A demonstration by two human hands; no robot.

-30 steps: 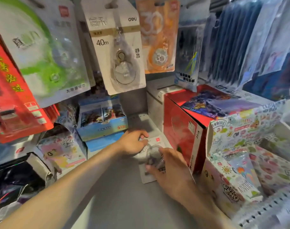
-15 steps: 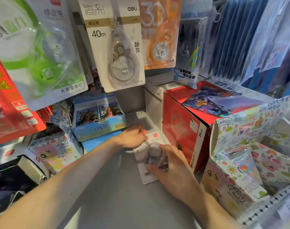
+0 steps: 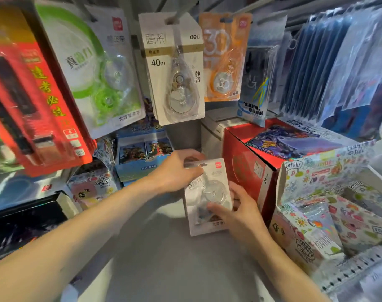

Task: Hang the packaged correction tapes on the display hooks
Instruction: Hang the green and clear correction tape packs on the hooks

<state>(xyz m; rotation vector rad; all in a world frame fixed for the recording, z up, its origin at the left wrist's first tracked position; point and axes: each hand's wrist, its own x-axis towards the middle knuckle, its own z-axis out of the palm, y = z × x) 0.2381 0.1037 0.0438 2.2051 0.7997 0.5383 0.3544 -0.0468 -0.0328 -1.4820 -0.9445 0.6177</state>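
Observation:
A packaged correction tape on a white card with a clear blister is held just above the grey shelf. My left hand grips its top edge; my right hand holds its lower part, thumb on the blister. Above, packs hang on display hooks: a green pack, a white 40m pack and an orange pack. The hook of the white pack sticks out toward me.
A red box stands right of the held pack, with a patterned open carton nearer me on the right. Blue card boxes sit behind my left hand. A red pack hangs at far left; blue sleeves hang at upper right.
Both hands have lifted the pack off the shelf and tilted it up toward me; it lay flat before. The view has tilted upward, showing more of the hooks.

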